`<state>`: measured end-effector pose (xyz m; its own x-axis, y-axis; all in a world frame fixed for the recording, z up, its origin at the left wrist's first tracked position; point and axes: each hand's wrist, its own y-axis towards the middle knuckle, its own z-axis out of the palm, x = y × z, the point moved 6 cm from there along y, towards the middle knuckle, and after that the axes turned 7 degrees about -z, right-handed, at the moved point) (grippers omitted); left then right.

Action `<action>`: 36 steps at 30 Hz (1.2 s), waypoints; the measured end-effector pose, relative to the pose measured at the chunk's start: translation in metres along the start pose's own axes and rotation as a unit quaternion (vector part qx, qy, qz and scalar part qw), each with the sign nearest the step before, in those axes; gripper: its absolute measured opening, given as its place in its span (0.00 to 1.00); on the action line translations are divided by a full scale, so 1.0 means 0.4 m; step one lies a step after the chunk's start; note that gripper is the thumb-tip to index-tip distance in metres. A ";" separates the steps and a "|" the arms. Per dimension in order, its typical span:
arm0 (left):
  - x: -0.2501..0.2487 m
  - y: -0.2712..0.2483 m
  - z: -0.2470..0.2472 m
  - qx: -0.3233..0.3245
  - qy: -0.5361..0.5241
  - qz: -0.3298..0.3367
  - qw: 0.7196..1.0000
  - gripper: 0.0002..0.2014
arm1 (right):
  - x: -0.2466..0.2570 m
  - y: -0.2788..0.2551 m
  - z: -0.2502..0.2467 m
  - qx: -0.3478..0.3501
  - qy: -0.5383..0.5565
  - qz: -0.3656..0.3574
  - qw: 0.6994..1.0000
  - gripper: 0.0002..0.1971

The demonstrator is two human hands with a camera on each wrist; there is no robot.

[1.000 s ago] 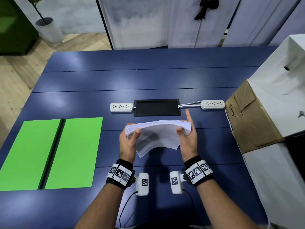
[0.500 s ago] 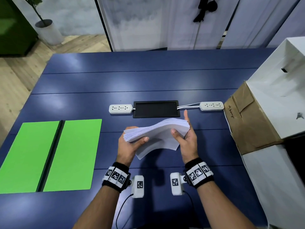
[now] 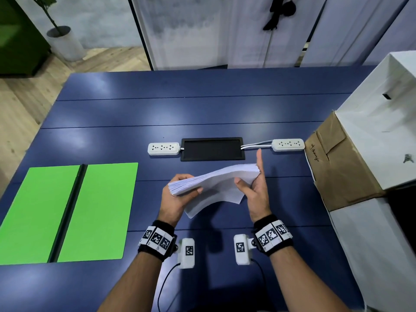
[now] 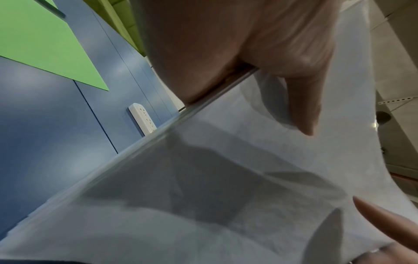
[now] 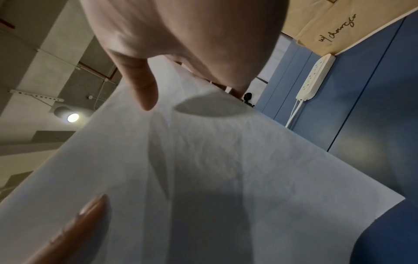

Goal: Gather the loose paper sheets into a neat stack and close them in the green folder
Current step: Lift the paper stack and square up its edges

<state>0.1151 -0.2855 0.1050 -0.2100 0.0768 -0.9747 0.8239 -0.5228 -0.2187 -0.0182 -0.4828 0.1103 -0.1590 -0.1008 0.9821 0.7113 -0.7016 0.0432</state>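
Note:
A thick stack of white paper sheets is held upright above the blue table, its lower edge sagging toward me. My left hand grips the stack's left end, thumb on the near face. My right hand holds the right end with its thumb on the near face and its index finger pointing up. The stack tilts, right end higher. The paper fills the left wrist view under my left hand. In the right wrist view, the paper lies under my right hand. The green folder lies open flat at the left.
Two white power strips flank a black tray behind the stack. A brown cardboard box and a white box stand at the table's right edge.
The stack has tilted, its left end dropping and right end rising. My left hand moved slightly left and down; the right index finger stays raised.

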 end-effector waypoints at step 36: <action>0.145 -0.027 -0.015 -0.043 -0.026 -0.127 0.991 0.15 | -0.178 -0.091 -0.034 -0.044 -0.093 0.098 0.990 0.22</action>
<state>0.0971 -0.2701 0.0507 -0.4421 0.1510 -0.8842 0.7823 -0.4174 -0.4624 -0.0419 -0.4598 0.0363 0.1114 -0.1154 0.9871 0.6525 -0.7406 -0.1602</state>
